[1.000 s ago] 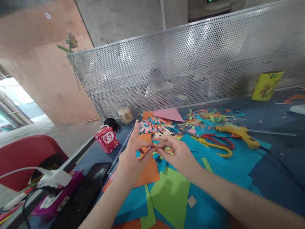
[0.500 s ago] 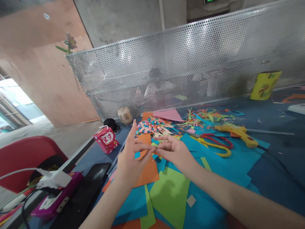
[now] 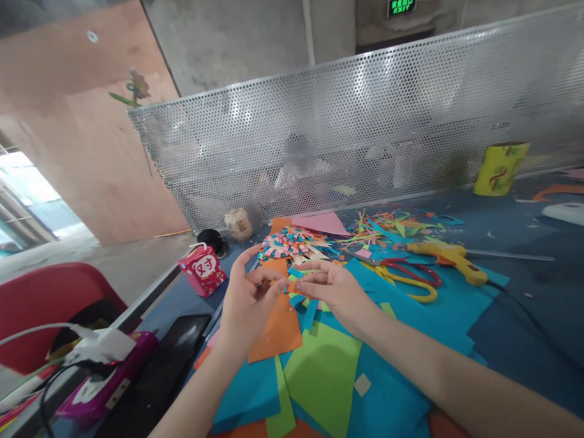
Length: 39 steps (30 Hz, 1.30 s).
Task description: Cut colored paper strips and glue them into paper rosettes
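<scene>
Above the paper-covered table, my left hand and my right hand face each other, fingertips close together. Thumb and forefinger of each are pinched at a small piece of orange paper, mostly covered by the fingers. Under them lie an orange paper sheet and blue and green paper strips. Just beyond my hands rests a fringed paper flower in pink, blue, orange and white. A green paper sheet lies nearer to me, on blue paper.
Right of my hands lie scissors with red and yellow handles and a yellow glue gun with its cord. Paper scraps are heaped behind. A red box, a black phone and a purple power strip sit left. A perforated metal screen stands behind.
My left fingers have curled in, and the fingertips have drawn slightly apart from the right ones. My right hand has hardly moved. The view has shifted a little.
</scene>
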Each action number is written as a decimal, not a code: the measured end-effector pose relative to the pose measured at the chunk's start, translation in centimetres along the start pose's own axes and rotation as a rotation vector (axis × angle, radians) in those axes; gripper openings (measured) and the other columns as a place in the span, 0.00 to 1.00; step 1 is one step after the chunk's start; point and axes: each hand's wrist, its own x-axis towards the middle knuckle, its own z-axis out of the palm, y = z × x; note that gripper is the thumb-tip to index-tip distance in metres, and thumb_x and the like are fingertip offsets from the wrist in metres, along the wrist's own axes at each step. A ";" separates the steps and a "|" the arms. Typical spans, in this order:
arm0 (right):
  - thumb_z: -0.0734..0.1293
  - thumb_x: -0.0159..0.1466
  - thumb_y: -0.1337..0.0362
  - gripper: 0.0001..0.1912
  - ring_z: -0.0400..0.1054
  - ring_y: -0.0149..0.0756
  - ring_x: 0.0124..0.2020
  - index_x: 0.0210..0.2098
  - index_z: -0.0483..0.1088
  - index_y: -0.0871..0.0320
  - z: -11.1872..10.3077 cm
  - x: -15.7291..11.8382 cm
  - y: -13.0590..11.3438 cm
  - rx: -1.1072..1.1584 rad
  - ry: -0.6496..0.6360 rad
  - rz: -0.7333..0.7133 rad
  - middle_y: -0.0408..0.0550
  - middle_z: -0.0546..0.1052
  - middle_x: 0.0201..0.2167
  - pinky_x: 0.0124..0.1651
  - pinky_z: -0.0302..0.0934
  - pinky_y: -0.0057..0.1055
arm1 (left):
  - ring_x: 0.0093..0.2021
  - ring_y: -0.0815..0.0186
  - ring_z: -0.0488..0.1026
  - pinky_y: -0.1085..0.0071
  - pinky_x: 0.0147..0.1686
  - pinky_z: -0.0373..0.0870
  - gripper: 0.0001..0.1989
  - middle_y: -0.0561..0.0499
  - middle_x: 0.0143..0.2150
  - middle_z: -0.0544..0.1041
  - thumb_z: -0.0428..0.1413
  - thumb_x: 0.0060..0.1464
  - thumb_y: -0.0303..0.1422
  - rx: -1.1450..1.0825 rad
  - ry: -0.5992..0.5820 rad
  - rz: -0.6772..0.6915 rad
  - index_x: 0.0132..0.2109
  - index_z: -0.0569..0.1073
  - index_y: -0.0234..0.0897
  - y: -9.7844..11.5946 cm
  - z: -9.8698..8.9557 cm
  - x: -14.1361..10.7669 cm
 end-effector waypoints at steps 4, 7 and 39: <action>0.69 0.49 0.70 0.16 0.72 0.30 0.28 0.37 0.67 0.59 0.0 0.0 -0.3 -0.027 0.030 0.039 0.40 0.75 0.23 0.31 0.65 0.27 | 0.24 0.71 0.69 0.75 0.22 0.63 0.27 0.57 0.24 0.72 0.58 0.43 0.31 -0.105 -0.057 -0.114 0.50 0.58 0.34 0.1 -0.1 0.3; 0.69 0.49 0.72 0.14 0.71 0.28 0.27 0.36 0.67 0.60 -0.1 0.1 -0.4 -0.030 0.044 0.047 0.41 0.75 0.23 0.31 0.64 0.25 | 0.22 0.73 0.67 0.76 0.22 0.62 0.27 0.57 0.23 0.72 0.59 0.43 0.32 -0.178 -0.093 -0.134 0.50 0.59 0.33 0.1 -0.3 0.4; 0.66 0.51 0.69 0.06 0.71 0.32 0.30 0.29 0.66 0.57 0.0 0.0 0.3 -0.208 -0.011 -0.117 0.44 0.75 0.27 0.33 0.63 0.28 | 0.28 0.68 0.73 0.70 0.28 0.73 0.30 0.53 0.31 0.77 0.54 0.50 0.35 0.273 -0.011 0.070 0.59 0.56 0.40 -1.2 -0.4 -0.1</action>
